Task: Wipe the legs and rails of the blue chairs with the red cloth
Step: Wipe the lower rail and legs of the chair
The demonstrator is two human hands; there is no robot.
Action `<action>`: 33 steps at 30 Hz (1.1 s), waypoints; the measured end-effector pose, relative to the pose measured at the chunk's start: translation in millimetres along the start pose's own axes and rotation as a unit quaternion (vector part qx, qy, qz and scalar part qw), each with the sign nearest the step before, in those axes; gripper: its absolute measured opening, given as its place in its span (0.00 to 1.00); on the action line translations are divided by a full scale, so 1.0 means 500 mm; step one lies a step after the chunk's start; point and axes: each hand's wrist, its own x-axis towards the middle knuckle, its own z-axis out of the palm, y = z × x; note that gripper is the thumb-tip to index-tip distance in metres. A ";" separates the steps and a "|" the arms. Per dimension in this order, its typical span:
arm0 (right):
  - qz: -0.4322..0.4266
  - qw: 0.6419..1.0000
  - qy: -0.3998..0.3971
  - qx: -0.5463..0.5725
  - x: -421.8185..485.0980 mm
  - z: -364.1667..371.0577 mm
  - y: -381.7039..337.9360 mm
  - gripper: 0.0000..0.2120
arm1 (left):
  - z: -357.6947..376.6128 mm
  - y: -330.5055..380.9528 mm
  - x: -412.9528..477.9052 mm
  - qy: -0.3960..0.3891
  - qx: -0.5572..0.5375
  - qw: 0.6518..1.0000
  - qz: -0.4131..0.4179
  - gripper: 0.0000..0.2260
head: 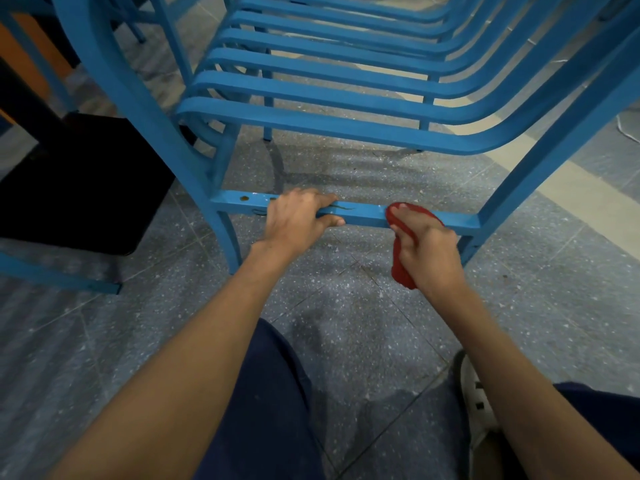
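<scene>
The left grip (298, 220) is clenched round the chair's (311, 123) low rail (363, 216), fingers over the top, thumb at its lower edge. Near it to the right, the right grip (429, 251) clutches the cloth (401, 271) and presses it onto the same rail, close to the right leg (512, 192); a tail of cloth hangs below the palm. Seat slats overhang the rail. A black box (79, 188) stands left of the left leg (228, 244) on the speckled floor (346, 306). A white shoe (478, 403) shows below.

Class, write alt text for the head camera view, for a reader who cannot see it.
A person's right hand holds a red cloth against the low rail of stacked blue chairs, while the left hand grips the same rail. Speckled grey floor lies below.
</scene>
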 end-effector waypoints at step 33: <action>0.001 0.998 -0.061 -0.002 -0.008 0.058 -0.061 0.18 | -0.001 0.007 -0.003 0.006 0.019 1.000 -0.003 0.21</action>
